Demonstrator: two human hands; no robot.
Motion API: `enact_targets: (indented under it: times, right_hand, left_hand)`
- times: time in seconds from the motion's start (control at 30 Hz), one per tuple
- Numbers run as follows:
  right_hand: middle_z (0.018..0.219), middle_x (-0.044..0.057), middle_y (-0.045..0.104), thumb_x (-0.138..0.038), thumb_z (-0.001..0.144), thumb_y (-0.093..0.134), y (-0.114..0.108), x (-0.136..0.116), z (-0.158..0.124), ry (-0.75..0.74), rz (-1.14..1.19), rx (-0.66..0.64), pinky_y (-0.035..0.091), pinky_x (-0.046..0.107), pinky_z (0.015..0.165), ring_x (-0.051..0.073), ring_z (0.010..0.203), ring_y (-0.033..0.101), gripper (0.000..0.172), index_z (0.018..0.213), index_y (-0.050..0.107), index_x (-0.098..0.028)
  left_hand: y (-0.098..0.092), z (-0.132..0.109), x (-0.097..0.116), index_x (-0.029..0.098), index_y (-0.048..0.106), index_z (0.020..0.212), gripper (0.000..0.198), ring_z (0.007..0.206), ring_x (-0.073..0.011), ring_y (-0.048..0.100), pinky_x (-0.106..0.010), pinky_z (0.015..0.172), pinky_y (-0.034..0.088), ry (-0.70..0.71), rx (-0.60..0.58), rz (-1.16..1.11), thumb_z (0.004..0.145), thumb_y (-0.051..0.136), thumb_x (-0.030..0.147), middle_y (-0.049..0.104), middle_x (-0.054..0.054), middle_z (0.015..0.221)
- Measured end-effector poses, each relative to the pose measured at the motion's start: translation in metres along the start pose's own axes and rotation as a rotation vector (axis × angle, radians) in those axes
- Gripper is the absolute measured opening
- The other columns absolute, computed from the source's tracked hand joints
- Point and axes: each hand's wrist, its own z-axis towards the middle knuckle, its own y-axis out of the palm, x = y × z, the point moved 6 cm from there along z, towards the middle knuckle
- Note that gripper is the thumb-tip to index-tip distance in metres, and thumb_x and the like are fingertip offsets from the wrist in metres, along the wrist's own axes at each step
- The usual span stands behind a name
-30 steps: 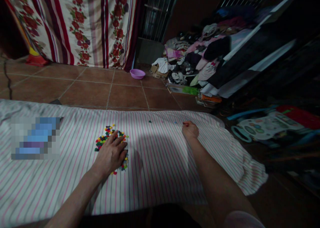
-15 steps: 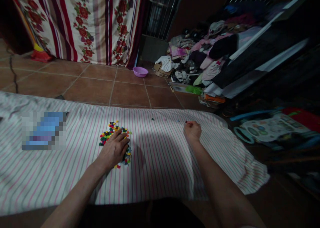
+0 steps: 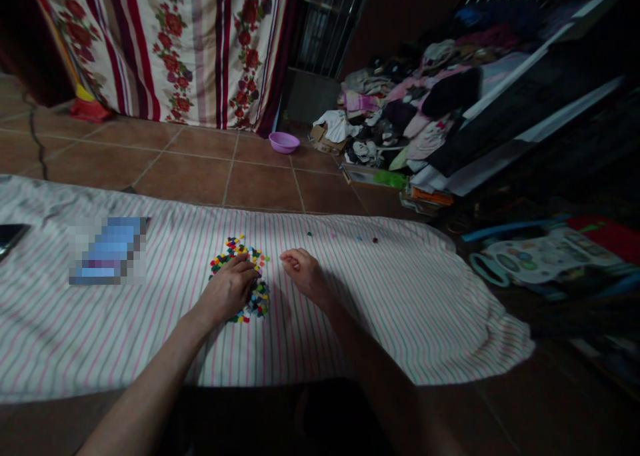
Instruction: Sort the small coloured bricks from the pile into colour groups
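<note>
A heap of small multicoloured pieces (image 3: 260, 299) lies on a striped cloth (image 3: 165, 336). My left hand (image 3: 233, 286) rests on the heap with its fingers stretched over it, hiding part of the pieces. Just right of the heap, my right hand (image 3: 303, 273) hovers with curled fingers and thumb close together; I see nothing between them. Along the cloth's far side lie single pieces set apart: a dark green one (image 3: 309, 234), a pink one (image 3: 333, 235), a light blue one (image 3: 358, 238) and a dark red one (image 3: 375, 241).
A phone with a blurred screen (image 3: 110, 251) lies left of the heap, and a dark flat object (image 3: 11, 239) is at the left edge. Beyond the cloth, a purple basin (image 3: 284, 143) sits on the tiled floor. Piled clothes (image 3: 400, 109) fill the back right.
My right hand has let go of the dark red piece at the right of the row and swung left towards the heap. My left hand stays on the heap, and the view has shifted slightly.
</note>
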Motion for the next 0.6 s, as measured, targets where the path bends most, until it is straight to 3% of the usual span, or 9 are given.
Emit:
enact_targets:
  times: [0.1, 0.23, 0.47, 0.6]
  right_hand:
    - [0.084, 0.003, 0.062, -0.010, 0.080, 0.055, 0.021, -0.017, 0.001, -0.002, -0.024, -0.048, 0.049, 0.026, 0.071, 0.014, 0.073, 0.059, 0.015, 0.085, 0.065, -0.020]
    - [0.088, 0.005, 0.063, -0.009, 0.080, 0.054, 0.033, -0.025, 0.001, 0.030, -0.022, -0.033, 0.049, 0.027, 0.073, 0.015, 0.077, 0.060, 0.016, 0.087, 0.065, -0.019]
    - [0.085, 0.004, 0.062, -0.008, 0.078, 0.053, 0.035, -0.013, -0.001, 0.143, -0.062, 0.061, 0.049, 0.026, 0.070, 0.015, 0.074, 0.060, 0.021, 0.089, 0.067, -0.019]
    - [0.084, 0.004, 0.062, -0.007, 0.078, 0.053, 0.034, -0.013, 0.000, 0.132, -0.085, 0.055, 0.048, 0.027, 0.071, 0.015, 0.072, 0.059, 0.021, 0.087, 0.067, -0.020]
  left_hand:
    - [-0.003, -0.002, -0.001, 0.014, 0.070, 0.096, 0.029, 0.112, -0.0240, 0.056, -0.042, 0.101, 0.048, 0.013, -0.030, -0.015, 0.087, 0.042, 0.009, 0.070, -0.010, 0.101]
    - [-0.006, -0.004, -0.001, 0.016, 0.069, 0.091, 0.029, 0.102, -0.0215, 0.059, -0.039, 0.098, 0.048, 0.011, -0.080, -0.024, 0.085, 0.042, 0.009, 0.069, -0.009, 0.094]
    - [-0.012, -0.005, -0.003, 0.018, 0.066, 0.083, 0.025, 0.094, -0.0206, 0.058, -0.038, 0.094, 0.048, -0.010, -0.096, -0.039, 0.085, 0.043, 0.011, 0.066, -0.006, 0.086]
    - [-0.016, -0.006, -0.006, 0.017, 0.067, 0.087, 0.026, 0.094, -0.0213, 0.058, -0.038, 0.090, 0.050, -0.032, -0.098, -0.020, 0.085, 0.042, 0.010, 0.067, -0.007, 0.088]
